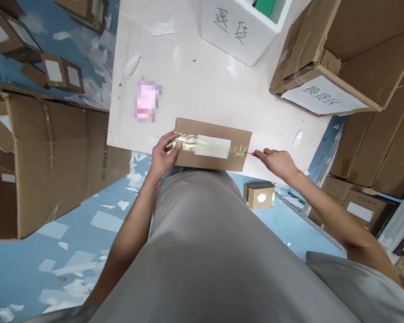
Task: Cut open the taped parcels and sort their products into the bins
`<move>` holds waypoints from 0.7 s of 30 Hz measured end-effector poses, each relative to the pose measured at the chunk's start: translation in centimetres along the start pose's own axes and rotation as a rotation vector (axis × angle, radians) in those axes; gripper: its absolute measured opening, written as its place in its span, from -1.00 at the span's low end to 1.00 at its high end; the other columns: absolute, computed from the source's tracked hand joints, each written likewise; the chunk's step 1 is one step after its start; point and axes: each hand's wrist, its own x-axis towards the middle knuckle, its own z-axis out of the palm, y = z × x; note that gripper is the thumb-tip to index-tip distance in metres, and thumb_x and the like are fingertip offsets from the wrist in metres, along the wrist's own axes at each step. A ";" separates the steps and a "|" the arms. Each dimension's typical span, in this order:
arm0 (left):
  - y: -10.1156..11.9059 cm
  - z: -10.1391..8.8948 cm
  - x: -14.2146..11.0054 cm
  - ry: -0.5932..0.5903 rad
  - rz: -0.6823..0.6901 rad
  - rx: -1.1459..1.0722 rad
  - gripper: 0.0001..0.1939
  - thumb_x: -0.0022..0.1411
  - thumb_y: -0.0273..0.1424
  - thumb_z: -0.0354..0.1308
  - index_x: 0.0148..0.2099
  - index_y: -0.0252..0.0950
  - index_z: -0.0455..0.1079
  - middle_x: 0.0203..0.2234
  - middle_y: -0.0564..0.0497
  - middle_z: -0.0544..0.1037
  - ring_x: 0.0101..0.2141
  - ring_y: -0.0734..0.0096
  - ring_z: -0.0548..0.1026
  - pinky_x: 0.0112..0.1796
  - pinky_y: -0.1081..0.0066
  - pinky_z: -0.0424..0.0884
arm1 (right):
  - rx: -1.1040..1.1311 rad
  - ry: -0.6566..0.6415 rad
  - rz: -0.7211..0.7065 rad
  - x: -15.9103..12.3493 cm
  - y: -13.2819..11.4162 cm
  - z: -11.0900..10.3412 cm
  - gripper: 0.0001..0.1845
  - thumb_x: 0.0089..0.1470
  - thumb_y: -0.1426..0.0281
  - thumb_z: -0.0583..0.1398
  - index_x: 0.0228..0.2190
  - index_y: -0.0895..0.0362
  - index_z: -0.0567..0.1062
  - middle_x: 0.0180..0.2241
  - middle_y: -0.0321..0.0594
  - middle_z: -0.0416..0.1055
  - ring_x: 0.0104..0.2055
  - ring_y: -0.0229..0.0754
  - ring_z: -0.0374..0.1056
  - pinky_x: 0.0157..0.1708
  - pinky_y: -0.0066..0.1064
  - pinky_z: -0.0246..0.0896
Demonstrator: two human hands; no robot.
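Observation:
A flat brown cardboard box (188, 159) lies at the near edge of the white table, with a white label (212, 146) and shiny clear tape (187, 141) along its middle. My left hand (164, 154) grips the box's left end, fingers over the top and thumb by the near side. In my right hand (276, 162), just off the box's right end, the fingers are closed round a small red-handled tool (254, 154). Its thin metal tip touches or lies just above the tape there; whether it has gone in I cannot tell.
On the table (202, 94) stand a white foam bin (235, 33) and a large open carton (326, 92) at the far right. A pixelated pink item (147, 101) lies left. A big carton (60, 157) flanks the table's left side. Paper scraps (107, 222) litter the blue floor.

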 end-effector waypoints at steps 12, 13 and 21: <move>-3.0 -3.4 0.9 0.180 -0.055 0.042 -0.19 0.31 0.31 0.40 0.32 -0.16 0.60 0.27 -0.24 0.70 0.22 -0.03 0.70 0.34 -0.11 0.62 | 1.150 0.553 0.329 6.9 -4.0 14.6 -0.49 0.62 0.03 -0.14 0.06 0.06 0.45 0.10 0.10 0.69 -0.04 -0.08 0.62 0.02 -0.24 0.54; -3.5 -4.2 1.0 0.194 -0.062 0.057 -0.20 0.32 0.30 0.39 0.33 -0.17 0.59 0.25 -0.25 0.71 0.21 -0.02 0.71 0.33 -0.12 0.62 | 1.271 0.582 0.380 7.9 -5.4 14.8 -0.47 0.60 -0.02 -0.14 0.05 0.04 0.43 0.08 0.08 0.69 -0.06 -0.10 0.62 -0.01 -0.25 0.55; -4.6 -6.3 1.5 0.191 -0.042 0.142 -0.29 0.31 0.23 0.37 0.24 -0.19 0.57 0.26 -0.25 0.69 0.29 -0.06 0.63 0.32 -0.12 0.60 | 1.413 0.678 0.386 9.4 -12.2 10.0 -0.44 0.52 -0.07 -0.10 -0.05 0.05 0.48 -0.04 0.03 0.64 0.02 0.01 0.54 0.14 -0.14 0.51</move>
